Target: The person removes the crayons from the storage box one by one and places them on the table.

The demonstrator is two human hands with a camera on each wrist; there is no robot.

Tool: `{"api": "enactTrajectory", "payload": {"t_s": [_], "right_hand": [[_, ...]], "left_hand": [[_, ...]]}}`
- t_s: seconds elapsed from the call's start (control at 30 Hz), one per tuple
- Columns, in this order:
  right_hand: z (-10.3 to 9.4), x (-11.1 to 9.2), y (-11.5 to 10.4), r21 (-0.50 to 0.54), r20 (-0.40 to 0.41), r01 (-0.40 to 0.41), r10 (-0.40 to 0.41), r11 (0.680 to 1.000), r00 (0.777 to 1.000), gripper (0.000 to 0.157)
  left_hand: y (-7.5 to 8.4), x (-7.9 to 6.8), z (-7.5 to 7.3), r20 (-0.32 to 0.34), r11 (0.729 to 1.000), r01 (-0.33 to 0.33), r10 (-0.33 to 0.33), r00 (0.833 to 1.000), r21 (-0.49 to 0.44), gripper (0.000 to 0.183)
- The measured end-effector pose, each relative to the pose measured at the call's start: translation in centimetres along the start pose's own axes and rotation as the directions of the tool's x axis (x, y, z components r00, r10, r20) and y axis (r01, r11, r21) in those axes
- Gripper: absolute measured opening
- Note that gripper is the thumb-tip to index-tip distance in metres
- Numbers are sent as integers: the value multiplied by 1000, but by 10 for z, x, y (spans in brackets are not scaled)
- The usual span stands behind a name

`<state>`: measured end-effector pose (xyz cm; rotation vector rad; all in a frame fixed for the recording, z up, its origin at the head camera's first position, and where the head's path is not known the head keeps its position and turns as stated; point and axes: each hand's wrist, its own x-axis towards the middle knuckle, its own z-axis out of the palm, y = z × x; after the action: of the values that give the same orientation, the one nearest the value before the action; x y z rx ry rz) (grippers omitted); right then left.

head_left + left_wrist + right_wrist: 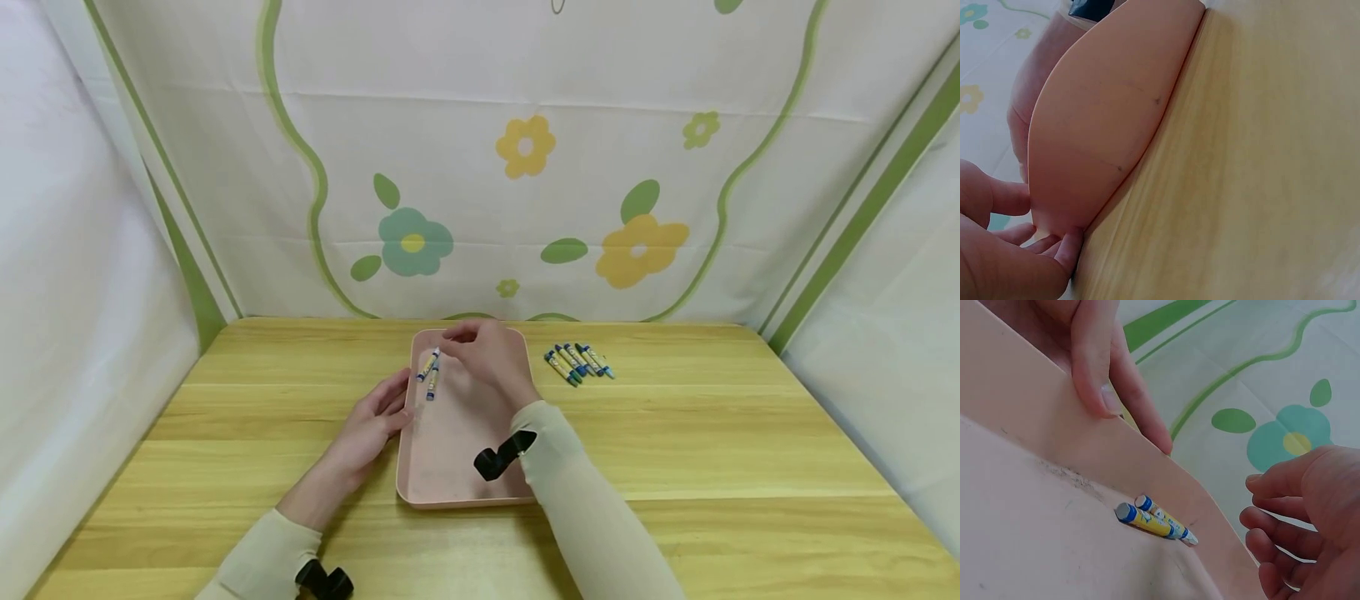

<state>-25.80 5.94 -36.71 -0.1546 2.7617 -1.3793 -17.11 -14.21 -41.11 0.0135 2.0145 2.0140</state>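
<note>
A pink tray [468,450] lies on the wooden table. Two crayons [1150,520] with pale ends and yellow-and-blue wrappers rest inside it, along its far-left wall. My left hand [375,417] grips the tray's left side, thumb at the rim and fingers against the outer wall; the left wrist view shows this hand [1010,250] at the tray's edge. Above the tray's far part is my right hand [487,354], its fingers loosely bent. In the right wrist view, that hand [1310,519] holds nothing and hovers beside the crayons.
Several crayons [577,362] with blue, green and dark tips lie together on the table [720,433], right of the tray's far corner. A white curtain [465,167] with flowers hangs behind the table, and white cloth stands at both sides.
</note>
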Motion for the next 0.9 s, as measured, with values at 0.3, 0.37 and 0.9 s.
{"api": "enactTrajectory", "payload": {"t_s": [0.3, 0.37, 0.9], "right_hand": [[14, 1, 2, 130, 46, 46, -52, 990, 998, 23], [16, 0, 4, 119, 48, 50, -56, 992, 997, 24], [31, 2, 13, 75, 55, 30, -35, 997, 998, 18]], "left_hand": [[-1, 0, 0, 3, 1000, -5, 5, 1000, -9, 68], [-1, 0, -1, 5, 1000, -8, 8, 1000, -11, 68], [0, 1, 0, 2, 1000, -8, 8, 1000, -14, 68]]}}
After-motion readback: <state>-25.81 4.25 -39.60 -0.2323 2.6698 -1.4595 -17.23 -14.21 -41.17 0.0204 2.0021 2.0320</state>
